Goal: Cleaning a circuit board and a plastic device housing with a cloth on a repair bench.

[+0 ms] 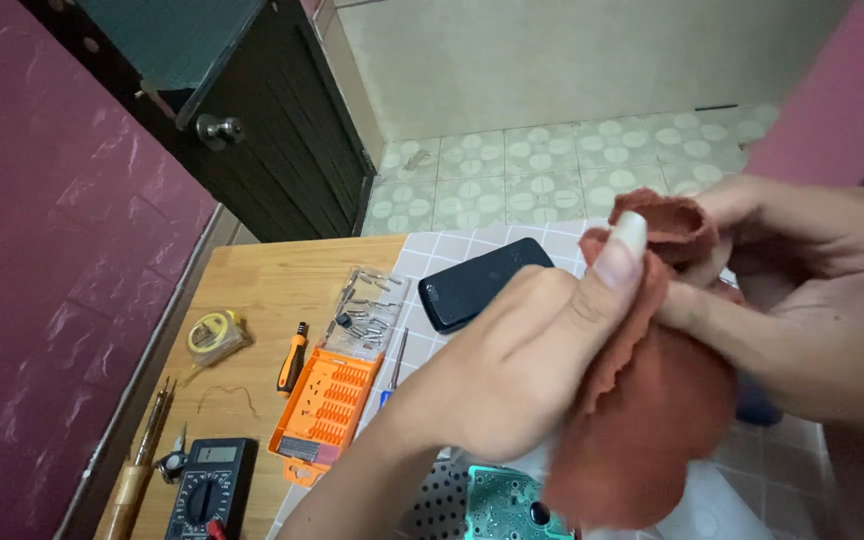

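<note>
Currently | left hand [512, 370]: pinching red cloth [642, 420] | right hand [812, 310]: fingers wrapped in cloth, held above table [252, 270] | hidden object inside, possibly | risk: loose fold snagging green circuit board [502, 505] below.

Whatever the rust-red cloth [642, 420] wraps between the left hand [512, 370] and right hand [802, 310] is covered, save a white sliver beside the left thumb tip. Green circuit board [507, 505] below the left fingers: cut by the bottom edge, partly under cloth. Dark blue object [757, 405] beneath the right fingers: mostly hidden, unidentifiable. Black digital multimeter [212, 488]: cropped at the bottom edge.
</note>
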